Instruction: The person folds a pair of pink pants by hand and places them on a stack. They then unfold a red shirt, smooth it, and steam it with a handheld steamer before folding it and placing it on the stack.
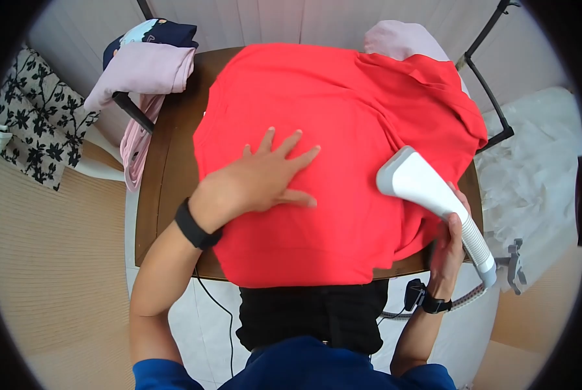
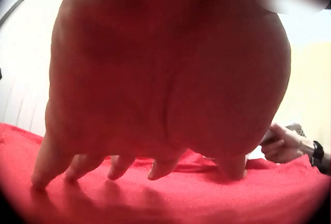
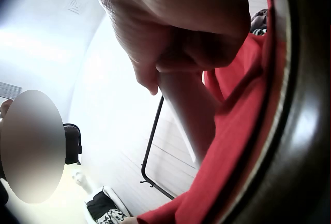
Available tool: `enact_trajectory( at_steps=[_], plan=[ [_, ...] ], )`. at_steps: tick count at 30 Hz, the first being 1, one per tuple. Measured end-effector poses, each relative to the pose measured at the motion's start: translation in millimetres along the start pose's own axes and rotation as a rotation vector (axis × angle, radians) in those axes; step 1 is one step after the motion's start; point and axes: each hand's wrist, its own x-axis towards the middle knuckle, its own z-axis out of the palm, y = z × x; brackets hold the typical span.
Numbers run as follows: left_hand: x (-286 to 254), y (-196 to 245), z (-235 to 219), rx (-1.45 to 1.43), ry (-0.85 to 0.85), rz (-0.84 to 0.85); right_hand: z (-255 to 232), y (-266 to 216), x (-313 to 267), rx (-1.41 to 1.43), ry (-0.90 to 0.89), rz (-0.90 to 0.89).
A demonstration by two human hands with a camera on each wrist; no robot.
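A red garment (image 1: pixel 291 117) is spread across a dark wooden table (image 1: pixel 167 162), its right side bunched in folds. On its left half lies my left hand (image 1: pixel 258 172), fingers spread; in the left wrist view the fingertips (image 2: pixel 158 169) touch the red cloth while the palm arches above it. My right hand (image 1: pixel 448 244) grips the handle of a white handheld garment steamer (image 1: pixel 427 185) at the table's right edge. The steamer's grey-rimmed head (image 1: pixel 391 170) overlaps the folds. In the right wrist view, curled fingers (image 3: pixel 194 53) wrap the white handle.
Folded pink cloth (image 1: pixel 141 68) and a navy printed cloth (image 1: pixel 174 32) sit at the back left. Pale pink fabric (image 1: pixel 404 40) lies at the back right. A black metal frame (image 1: pixel 489 97) rises at right, near white tulle (image 1: pixel 531 156). The steamer's hose (image 1: pixel 476 296) hangs below the table edge.
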Motion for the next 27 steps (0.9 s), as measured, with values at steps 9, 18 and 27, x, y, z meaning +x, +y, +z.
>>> enact_trajectory(
  at_steps=[9,18,27],
  plan=[
    [27,-9,6,0.197,-0.131,-0.07,-1,15,-1,0.241,0.176,-0.004],
    [62,-46,-4,0.143,-0.118,-0.074,-12,29,-6,0.294,0.177,-0.004],
    [81,-60,-16,0.067,-0.079,-0.066,-10,29,-6,0.212,0.149,-0.005]
  ],
)
